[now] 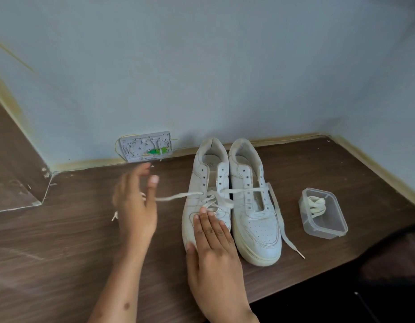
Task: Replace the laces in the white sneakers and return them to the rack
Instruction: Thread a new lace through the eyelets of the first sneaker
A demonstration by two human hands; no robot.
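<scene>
So my right hand [211, 238] is lying flat and open on the toe of the left-side sneaker [207, 194], pinning it to the wooden floor [62, 241] so it doesn't slide while I pull. My left hand [135, 206] is out to the side with one end of the old lace [178, 196] pinched in its fingers, though it's blurry enough that I can't swear how tight the grip is. The other sneaker [254, 206] sits touching the first with the lace's far end draped across it, and the fresh laces [316, 206] wait in the clear tub [323, 214] nearby.
</scene>
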